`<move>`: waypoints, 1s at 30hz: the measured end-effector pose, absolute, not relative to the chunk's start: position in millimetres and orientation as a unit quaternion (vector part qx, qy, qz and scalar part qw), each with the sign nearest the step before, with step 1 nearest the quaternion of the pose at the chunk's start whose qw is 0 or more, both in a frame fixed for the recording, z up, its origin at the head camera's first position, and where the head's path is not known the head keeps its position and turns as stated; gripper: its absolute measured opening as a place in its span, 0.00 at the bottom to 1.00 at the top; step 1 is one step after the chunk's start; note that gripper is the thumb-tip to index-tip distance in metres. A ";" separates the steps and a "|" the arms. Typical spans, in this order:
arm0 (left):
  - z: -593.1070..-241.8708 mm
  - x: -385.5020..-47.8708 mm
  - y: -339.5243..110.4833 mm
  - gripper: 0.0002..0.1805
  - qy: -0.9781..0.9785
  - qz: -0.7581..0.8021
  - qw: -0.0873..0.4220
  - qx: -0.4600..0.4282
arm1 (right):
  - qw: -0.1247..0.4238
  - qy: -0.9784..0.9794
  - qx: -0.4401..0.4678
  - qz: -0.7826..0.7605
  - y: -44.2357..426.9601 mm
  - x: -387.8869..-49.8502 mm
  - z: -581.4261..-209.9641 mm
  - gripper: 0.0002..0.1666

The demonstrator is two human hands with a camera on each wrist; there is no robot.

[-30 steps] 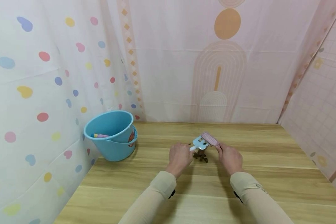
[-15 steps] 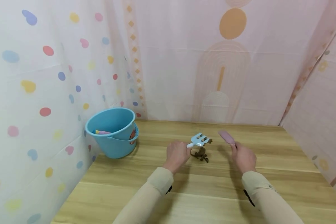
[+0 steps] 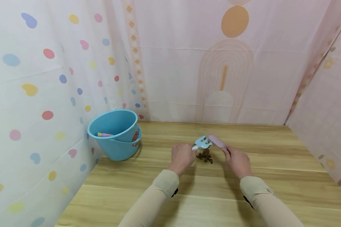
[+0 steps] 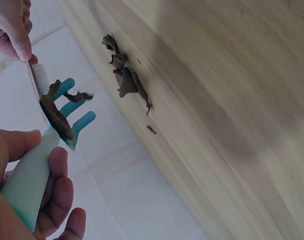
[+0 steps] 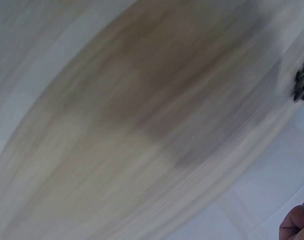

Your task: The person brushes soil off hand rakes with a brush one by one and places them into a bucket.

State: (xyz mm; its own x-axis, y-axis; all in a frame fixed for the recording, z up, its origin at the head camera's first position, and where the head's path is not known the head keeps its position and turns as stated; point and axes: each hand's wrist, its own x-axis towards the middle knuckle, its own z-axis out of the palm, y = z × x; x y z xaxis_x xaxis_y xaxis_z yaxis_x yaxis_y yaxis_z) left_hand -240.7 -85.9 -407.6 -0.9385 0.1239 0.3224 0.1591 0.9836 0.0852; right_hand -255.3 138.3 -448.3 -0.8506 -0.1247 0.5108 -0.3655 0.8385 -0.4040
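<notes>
My left hand (image 3: 182,158) grips the pale handle of a small blue toy garden fork (image 3: 202,142), raised over the table. Brown clay-like dirt (image 4: 56,119) clings to its head and tines in the left wrist view. My right hand (image 3: 238,161) holds a pink brush (image 3: 217,141) by its handle. White bristles (image 4: 41,78) lie against the fork's head or just beside it; I cannot tell if they touch. Below, brown clumps (image 3: 206,156) rest on the tabletop, with tiny crumbs near them. The right wrist view is blurred and shows only a bit of the hand.
A light blue bucket (image 3: 117,151) with its handle hanging down stands at the table's left; a pink, yellow and blue item (image 3: 104,135) is inside. Patterned curtains (image 3: 170,63) rise along the wooden table's (image 3: 272,151) back and sides.
Half a second ago the brush was off to the right, apart from the fork. It has come back left to the fork's head, near where it was one second ago. The fork barely moved.
</notes>
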 end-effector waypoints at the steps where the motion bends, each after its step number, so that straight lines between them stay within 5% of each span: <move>1: -408.0 -240.1 -85.2 0.26 -0.983 -0.051 0.160 -0.074 | 0.233 -0.931 0.123 0.251 140.8 -256.1 -449.0 0.12; 9: -407.3 -239.5 -84.9 0.26 -0.977 -0.088 0.177 -0.084 | 0.186 -0.947 0.058 0.256 168.9 -255.2 -454.5 0.17; 20: -406.3 -241.7 -87.6 0.26 -0.978 -0.096 0.168 -0.075 | 0.288 -0.905 0.141 0.280 150.9 -258.3 -445.9 0.20; 30: -406.3 -241.8 -88.9 0.28 -0.983 -0.093 0.146 -0.059 | 0.256 -0.927 0.107 0.254 154.3 -258.1 -445.4 0.20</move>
State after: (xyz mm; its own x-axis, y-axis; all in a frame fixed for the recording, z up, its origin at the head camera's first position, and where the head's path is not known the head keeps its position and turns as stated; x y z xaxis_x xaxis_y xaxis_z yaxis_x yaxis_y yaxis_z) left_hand -241.8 -88.9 -406.3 -0.9501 0.0892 0.2988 0.1439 0.9755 0.1664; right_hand -258.1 154.3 -445.4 -0.8459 -0.0684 0.5290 -0.3283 0.8484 -0.4152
